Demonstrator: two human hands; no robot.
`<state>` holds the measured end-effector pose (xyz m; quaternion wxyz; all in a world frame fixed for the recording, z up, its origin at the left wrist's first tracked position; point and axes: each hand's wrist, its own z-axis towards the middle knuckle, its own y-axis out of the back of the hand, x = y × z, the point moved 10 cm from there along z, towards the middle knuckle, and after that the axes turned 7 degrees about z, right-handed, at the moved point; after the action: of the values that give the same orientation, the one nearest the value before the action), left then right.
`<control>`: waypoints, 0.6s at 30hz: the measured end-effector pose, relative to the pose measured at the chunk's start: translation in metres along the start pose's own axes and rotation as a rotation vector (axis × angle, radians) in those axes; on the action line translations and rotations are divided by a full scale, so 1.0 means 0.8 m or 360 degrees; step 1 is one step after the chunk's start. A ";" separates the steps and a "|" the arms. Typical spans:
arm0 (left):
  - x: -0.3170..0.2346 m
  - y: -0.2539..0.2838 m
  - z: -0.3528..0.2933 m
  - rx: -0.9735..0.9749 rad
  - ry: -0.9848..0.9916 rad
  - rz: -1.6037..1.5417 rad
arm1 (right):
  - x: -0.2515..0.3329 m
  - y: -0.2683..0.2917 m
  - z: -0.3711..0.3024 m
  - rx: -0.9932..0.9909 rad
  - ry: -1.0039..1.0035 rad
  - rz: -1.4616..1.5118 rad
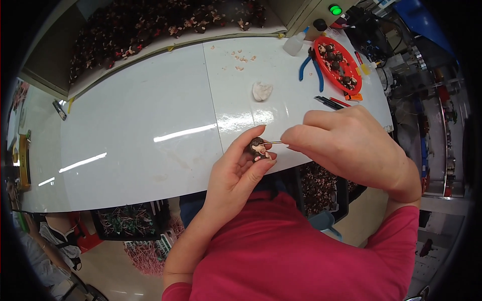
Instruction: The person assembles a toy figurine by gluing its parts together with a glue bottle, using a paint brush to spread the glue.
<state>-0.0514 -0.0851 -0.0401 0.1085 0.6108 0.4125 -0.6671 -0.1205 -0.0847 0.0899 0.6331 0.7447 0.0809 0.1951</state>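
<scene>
Between the fingers and thumb of my left hand is a small figurine, dark brown with pale pink parts. My right hand comes in from the right, its fingers pinched round a thin metal tool. The tool's tip meets the figurine's upper part or lies very close to it; I cannot tell which. Both hands are above the near edge of the white table. A crumpled white wad lies beyond them.
At the far right, a red tray holds similar brown pieces beside blue-handled pliers, a squeeze bottle and a black pen-like tool. Small pink bits are scattered farther back. Many brown figurines fill a shelf behind. Bins sit below.
</scene>
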 end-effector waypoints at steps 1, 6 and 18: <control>0.001 0.000 0.001 -0.0034 0.0020 0.0017 | -0.004 -0.001 0.001 0.0013 -0.0002 0.0079; 0.009 0.000 0.007 -0.0059 -0.0035 0.0324 | -0.006 -0.009 -0.002 0.0071 0.0085 0.0079; 0.017 -0.004 0.004 -0.0076 -0.0170 0.0757 | -0.039 -0.043 -0.018 0.0072 -0.0168 0.0805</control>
<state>-0.0592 -0.0799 -0.0514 0.2987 0.6518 0.2665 -0.6441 -0.1500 -0.0766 0.0520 0.5507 0.7643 -0.1368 0.3063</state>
